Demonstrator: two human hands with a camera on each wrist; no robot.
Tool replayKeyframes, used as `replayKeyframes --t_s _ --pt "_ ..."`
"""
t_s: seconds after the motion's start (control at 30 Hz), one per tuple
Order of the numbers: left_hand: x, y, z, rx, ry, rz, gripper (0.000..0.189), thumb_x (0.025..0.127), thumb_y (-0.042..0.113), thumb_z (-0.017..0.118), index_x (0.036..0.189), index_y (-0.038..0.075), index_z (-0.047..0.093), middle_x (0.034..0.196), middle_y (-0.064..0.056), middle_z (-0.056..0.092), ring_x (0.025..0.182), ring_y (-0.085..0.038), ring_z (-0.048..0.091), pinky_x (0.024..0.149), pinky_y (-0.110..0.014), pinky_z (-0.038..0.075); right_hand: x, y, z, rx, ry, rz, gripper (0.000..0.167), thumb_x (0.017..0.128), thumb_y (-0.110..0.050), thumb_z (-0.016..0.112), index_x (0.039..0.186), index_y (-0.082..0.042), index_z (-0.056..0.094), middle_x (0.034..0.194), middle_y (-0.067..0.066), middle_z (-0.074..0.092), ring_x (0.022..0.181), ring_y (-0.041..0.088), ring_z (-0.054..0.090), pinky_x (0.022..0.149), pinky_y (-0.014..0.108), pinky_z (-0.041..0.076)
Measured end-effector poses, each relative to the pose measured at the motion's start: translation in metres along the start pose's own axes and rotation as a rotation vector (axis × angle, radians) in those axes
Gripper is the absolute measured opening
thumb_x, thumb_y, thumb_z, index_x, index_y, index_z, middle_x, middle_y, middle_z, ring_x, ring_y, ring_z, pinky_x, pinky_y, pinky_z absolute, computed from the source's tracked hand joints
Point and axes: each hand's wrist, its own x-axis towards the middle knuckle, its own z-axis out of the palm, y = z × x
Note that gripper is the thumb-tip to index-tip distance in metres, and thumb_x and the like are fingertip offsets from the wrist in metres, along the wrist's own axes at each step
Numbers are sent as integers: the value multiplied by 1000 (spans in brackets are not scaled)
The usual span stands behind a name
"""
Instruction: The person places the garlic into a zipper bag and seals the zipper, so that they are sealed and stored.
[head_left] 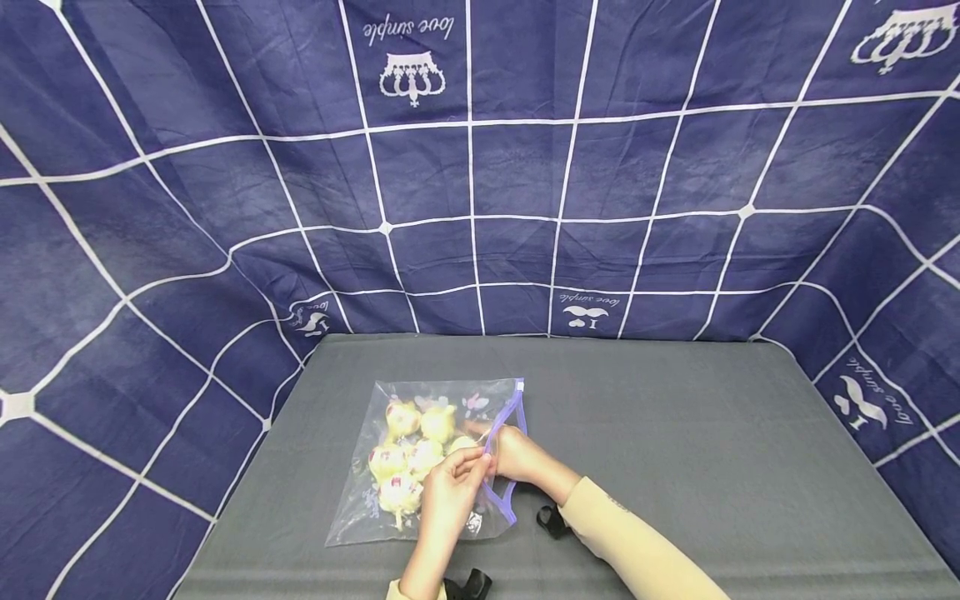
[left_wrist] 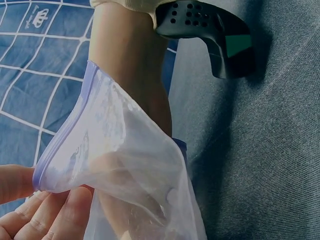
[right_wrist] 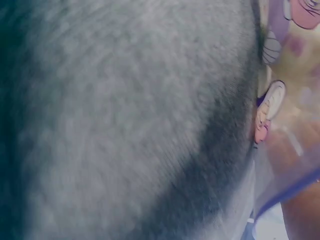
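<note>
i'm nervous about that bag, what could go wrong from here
The left hand pinches just the purple rim, so the clear bag might slip from it. The right hand reaches inside and could snag the rim when withdrawn. The yellow items sit near it, so one might get dragged out.

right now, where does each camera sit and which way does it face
Head: on the head, facing forward and down at the bag; left hand, right hand, sleeves show.
Left wrist: on that wrist, facing the bag's mouth; left fingers, right forearm show.
Right wrist: on that wrist, facing table and bag; right hand shows blurred.
Wrist views share bag, table.
</note>
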Motion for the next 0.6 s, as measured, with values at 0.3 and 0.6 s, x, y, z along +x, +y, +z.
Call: replayKeyframes --t_s 0.3,0.6 --pt "1 -1 0 22 -17 -3 25 90 20 71 104 -1 72 85 -12 77 79 -18 76 71 -17 57 -13 3 -24 260 15 129 53 77 -14 83 124 2 64 121 21 68 111 35 67 95 39 54" --pt "2 -1 1 57 -2 -8 22 89 20 72 102 2 73 84 -9 77 78 -17 76 70 -19 58 -29 17 -57 482 129 188 34 88 -8 72 115 10 64 114 28 68 104 37 69 87 26 57"
